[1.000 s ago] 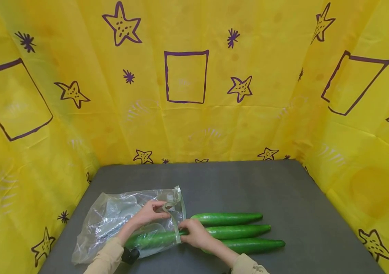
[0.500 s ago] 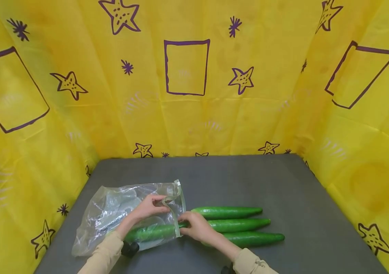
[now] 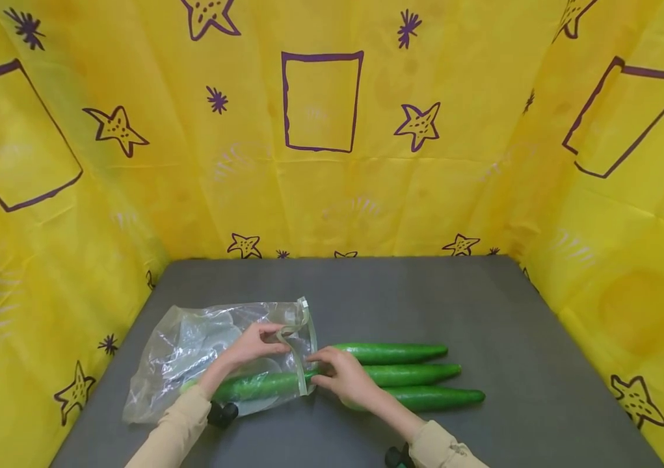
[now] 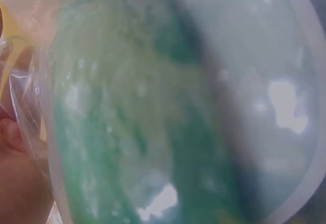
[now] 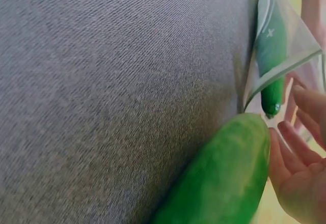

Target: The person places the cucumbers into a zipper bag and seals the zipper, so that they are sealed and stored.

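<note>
From the head view, I see a clear zip bag [image 3: 191, 364] lying toward eight o'clock on the dark bench [image 3: 413, 299], with a green cucumber [image 3: 255, 387] inside, its narrow end at the mouth. Of the two hands, the left hand [image 3: 252, 344] pinches the bag's edge between thumb and fingers; the right hand [image 3: 346, 378] is at the mouth, thumb and fingers apart near that narrow end. Three loose cucumbers [image 3: 416, 374] lie side by side at four o'clock, their far ends toward three. Yellow cloth [image 3: 320, 201] with purple stars rises behind, at twelve. In the left wrist view, blurred green fills the middle behind shiny plastic, and part of a hand shows toward eight; its grip I cannot tell. In the right wrist view, the bagged cucumber pokes past the rim at one o'clock; the right hand's extended fingers are just beside it, toward four.
</note>
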A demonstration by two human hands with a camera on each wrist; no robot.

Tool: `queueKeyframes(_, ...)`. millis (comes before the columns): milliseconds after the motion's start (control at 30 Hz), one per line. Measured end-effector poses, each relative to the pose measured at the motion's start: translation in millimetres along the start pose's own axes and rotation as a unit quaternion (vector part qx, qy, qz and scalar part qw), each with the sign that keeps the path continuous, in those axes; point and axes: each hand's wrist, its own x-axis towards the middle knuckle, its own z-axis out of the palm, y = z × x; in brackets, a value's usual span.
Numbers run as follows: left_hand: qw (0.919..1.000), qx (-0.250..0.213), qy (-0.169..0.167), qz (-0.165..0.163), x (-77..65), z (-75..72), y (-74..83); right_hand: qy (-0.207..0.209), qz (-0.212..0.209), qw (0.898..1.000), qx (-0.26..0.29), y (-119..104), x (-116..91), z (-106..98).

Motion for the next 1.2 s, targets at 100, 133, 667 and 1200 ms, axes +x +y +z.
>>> queueKeyframes(100, 1.0000, -0.001, 0.002, -0.003, 0.1, -0.2, 0.3, 0.005, -0.009, 1.000, -0.005, 1.6, -2.3, -4.2)
queueKeyframes(133, 1.0000, -0.002, 0.002, -0.003, 0.1, -0.1, 0.2, 0.007, -0.015, 1.000, -0.009, 2.5, -3.2, -5.6)
queueKeyframes(667, 0.9999, 0.012, 0.007, -0.008, -0.1, -1.5, 2.0, 0.054, -0.020, 0.997, 0.048, 22.5, -28.6, -60.0)
queueKeyframes(1200, 0.9999, 0.012, 0.007, -0.006, 0.5, -1.1, 0.5, 0.137, 0.098, 0.985, -0.037, 75.5, -74.7, -148.7)
